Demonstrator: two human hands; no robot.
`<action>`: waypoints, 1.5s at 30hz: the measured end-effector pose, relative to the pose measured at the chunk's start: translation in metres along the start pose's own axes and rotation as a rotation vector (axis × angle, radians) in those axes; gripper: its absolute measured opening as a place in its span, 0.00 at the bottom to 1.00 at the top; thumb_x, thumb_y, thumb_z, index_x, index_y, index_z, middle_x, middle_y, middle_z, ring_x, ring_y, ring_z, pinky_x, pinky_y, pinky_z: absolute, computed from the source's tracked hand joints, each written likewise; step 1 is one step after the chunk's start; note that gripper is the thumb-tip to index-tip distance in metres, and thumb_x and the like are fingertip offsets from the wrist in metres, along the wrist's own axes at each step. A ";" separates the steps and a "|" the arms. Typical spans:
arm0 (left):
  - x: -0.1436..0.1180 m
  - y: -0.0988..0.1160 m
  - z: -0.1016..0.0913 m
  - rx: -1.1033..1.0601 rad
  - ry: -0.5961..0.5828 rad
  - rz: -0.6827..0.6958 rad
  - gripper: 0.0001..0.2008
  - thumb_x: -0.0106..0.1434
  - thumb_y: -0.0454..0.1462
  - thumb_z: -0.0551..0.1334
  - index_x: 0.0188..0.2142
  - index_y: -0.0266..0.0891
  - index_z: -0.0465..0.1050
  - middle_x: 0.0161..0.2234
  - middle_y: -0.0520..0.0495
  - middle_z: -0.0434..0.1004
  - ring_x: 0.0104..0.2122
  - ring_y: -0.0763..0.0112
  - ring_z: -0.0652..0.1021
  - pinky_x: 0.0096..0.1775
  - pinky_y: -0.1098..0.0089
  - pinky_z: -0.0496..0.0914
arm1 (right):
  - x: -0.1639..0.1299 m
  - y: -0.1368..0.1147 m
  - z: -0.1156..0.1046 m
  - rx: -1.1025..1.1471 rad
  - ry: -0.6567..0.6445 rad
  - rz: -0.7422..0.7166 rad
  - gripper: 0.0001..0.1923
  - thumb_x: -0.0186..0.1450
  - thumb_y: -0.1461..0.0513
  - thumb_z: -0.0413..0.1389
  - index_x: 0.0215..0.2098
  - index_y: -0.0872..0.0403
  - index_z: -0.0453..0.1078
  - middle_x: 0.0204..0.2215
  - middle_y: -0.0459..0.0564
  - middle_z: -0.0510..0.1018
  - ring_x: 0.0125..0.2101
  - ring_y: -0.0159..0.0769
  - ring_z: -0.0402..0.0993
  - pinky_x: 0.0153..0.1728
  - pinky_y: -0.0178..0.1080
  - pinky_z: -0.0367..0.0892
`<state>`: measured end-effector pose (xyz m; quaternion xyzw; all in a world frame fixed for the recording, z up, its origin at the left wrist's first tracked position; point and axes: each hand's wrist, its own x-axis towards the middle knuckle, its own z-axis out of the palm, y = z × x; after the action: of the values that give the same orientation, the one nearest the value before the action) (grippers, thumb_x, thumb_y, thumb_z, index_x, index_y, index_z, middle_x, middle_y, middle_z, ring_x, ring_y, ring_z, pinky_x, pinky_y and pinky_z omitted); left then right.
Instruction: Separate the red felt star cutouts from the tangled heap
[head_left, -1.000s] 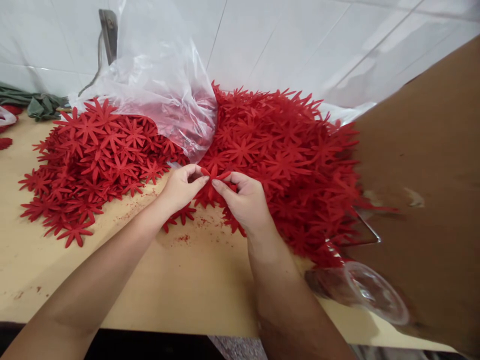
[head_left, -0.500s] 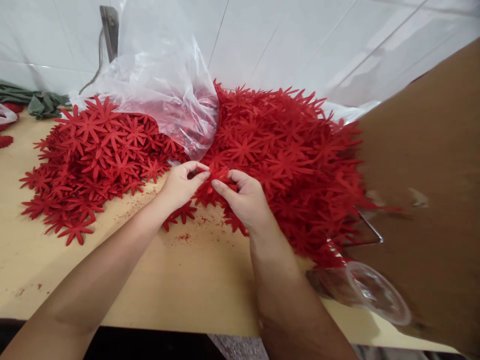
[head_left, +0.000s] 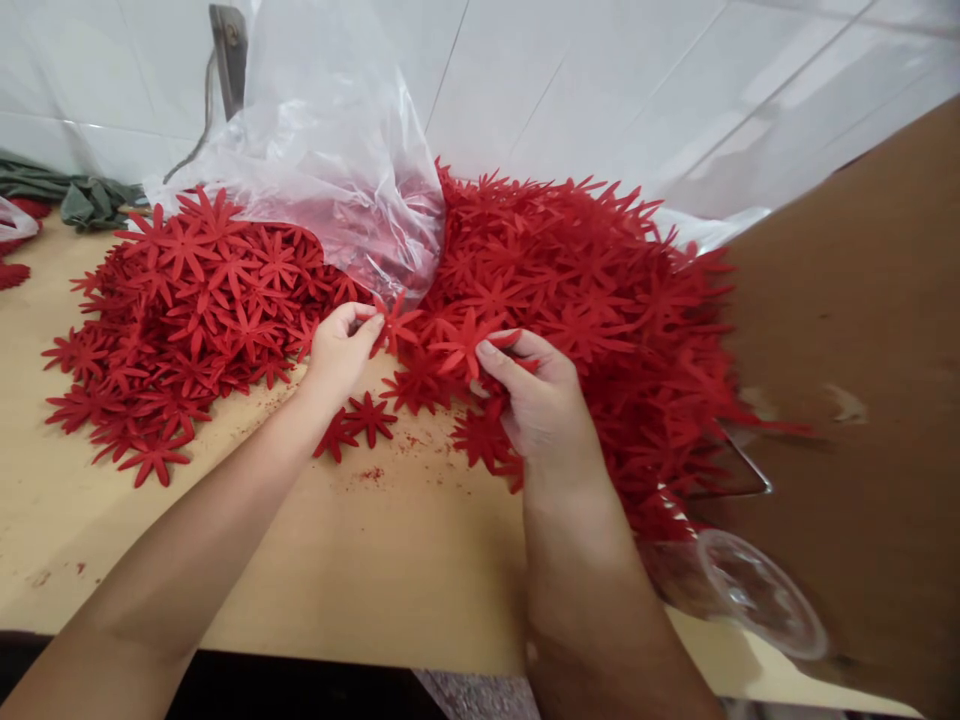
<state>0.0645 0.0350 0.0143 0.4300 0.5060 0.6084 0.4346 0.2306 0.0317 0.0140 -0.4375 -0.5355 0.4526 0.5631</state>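
Both hands are at work over the middle of the table [head_left: 360, 580], apart from each other. The left hand [head_left: 343, 345] has thumb and fingers pinched together on the edge of a red flower [head_left: 395, 325], held up by its petals just below the lower edge of a clear bag [head_left: 330, 130]. The right hand [head_left: 536, 385] is likewise closed in a pinch, gripping a second flower [head_left: 466, 342]; red petals also show between its fingers, and I cannot tell whether they belong to that same piece. The held pieces are clear of each other.

To the left lies a loose pile [head_left: 199, 290] of like flowers, the bag draped over its rear. Behind and beside the right hand stands a larger heap [head_left: 555, 250], reaching to a brown board [head_left: 847, 400]. Two single flowers [head_left: 371, 418] lie near the left wrist, with red crumbs [head_left: 371, 474] nearby. A clear cup [head_left: 761, 590] lies tipped by the board.
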 end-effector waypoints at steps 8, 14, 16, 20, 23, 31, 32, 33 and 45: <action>-0.001 -0.024 0.005 0.198 -0.133 0.140 0.14 0.53 0.32 0.60 0.41 0.35 0.71 0.45 0.43 0.71 0.43 0.71 0.71 0.48 0.66 0.65 | 0.001 0.003 0.000 -0.100 -0.006 -0.006 0.10 0.50 0.56 0.60 0.25 0.53 0.68 0.20 0.41 0.69 0.20 0.26 0.63 0.23 0.33 0.62; -0.015 -0.011 0.013 0.177 -0.297 0.149 0.12 0.56 0.37 0.59 0.39 0.34 0.71 0.42 0.42 0.74 0.42 0.70 0.72 0.47 0.66 0.65 | -0.002 0.000 0.005 -0.194 -0.097 -0.050 0.11 0.52 0.55 0.60 0.22 0.54 0.68 0.19 0.42 0.69 0.21 0.26 0.62 0.25 0.33 0.62; -0.020 -0.006 0.015 0.185 -0.319 0.135 0.09 0.55 0.37 0.59 0.35 0.34 0.71 0.36 0.45 0.75 0.36 0.72 0.73 0.43 0.68 0.67 | -0.003 0.000 0.007 -0.196 -0.125 -0.054 0.11 0.52 0.54 0.60 0.23 0.54 0.69 0.20 0.43 0.70 0.22 0.27 0.63 0.26 0.34 0.62; -0.021 -0.005 0.017 0.170 -0.230 0.143 0.05 0.54 0.36 0.59 0.29 0.35 0.69 0.30 0.49 0.73 0.31 0.76 0.72 0.37 0.72 0.66 | -0.003 0.001 0.010 -0.223 -0.133 -0.073 0.13 0.52 0.53 0.59 0.23 0.54 0.68 0.20 0.42 0.69 0.22 0.27 0.62 0.27 0.34 0.63; -0.016 -0.008 0.014 0.131 -0.170 0.128 0.04 0.54 0.35 0.59 0.29 0.35 0.69 0.28 0.51 0.73 0.28 0.77 0.71 0.36 0.73 0.66 | -0.003 0.003 0.008 -0.214 -0.154 -0.063 0.11 0.52 0.54 0.59 0.24 0.54 0.68 0.20 0.42 0.69 0.22 0.27 0.63 0.27 0.34 0.63; -0.003 -0.021 0.007 0.202 -0.138 0.071 0.10 0.54 0.31 0.58 0.37 0.34 0.71 0.34 0.47 0.74 0.33 0.74 0.73 0.42 0.69 0.66 | -0.002 0.002 0.003 -0.165 -0.024 -0.040 0.08 0.53 0.58 0.59 0.23 0.53 0.67 0.18 0.40 0.66 0.19 0.24 0.60 0.24 0.32 0.60; -0.004 -0.023 0.007 0.253 -0.174 0.084 0.12 0.53 0.31 0.58 0.39 0.34 0.71 0.36 0.46 0.74 0.34 0.73 0.73 0.43 0.68 0.66 | -0.001 0.001 0.003 -0.171 -0.005 -0.046 0.08 0.53 0.58 0.59 0.23 0.54 0.67 0.18 0.40 0.66 0.19 0.24 0.59 0.24 0.32 0.60; -0.006 -0.024 0.008 0.308 -0.206 0.109 0.15 0.53 0.30 0.58 0.42 0.34 0.71 0.39 0.44 0.74 0.36 0.72 0.73 0.45 0.66 0.66 | -0.001 0.001 0.003 -0.179 0.009 -0.050 0.08 0.53 0.58 0.59 0.22 0.54 0.67 0.18 0.40 0.66 0.19 0.24 0.59 0.24 0.32 0.60; -0.018 -0.013 0.017 0.213 -0.340 0.161 0.12 0.55 0.35 0.59 0.40 0.34 0.71 0.39 0.44 0.75 0.39 0.70 0.73 0.45 0.67 0.66 | -0.002 0.005 0.004 -0.186 -0.216 -0.047 0.14 0.54 0.50 0.58 0.29 0.52 0.71 0.26 0.43 0.73 0.28 0.28 0.67 0.34 0.34 0.65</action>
<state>0.0864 0.0236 0.0020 0.6089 0.4508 0.5032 0.4157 0.2260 0.0310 0.0093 -0.4239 -0.6428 0.4320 0.4696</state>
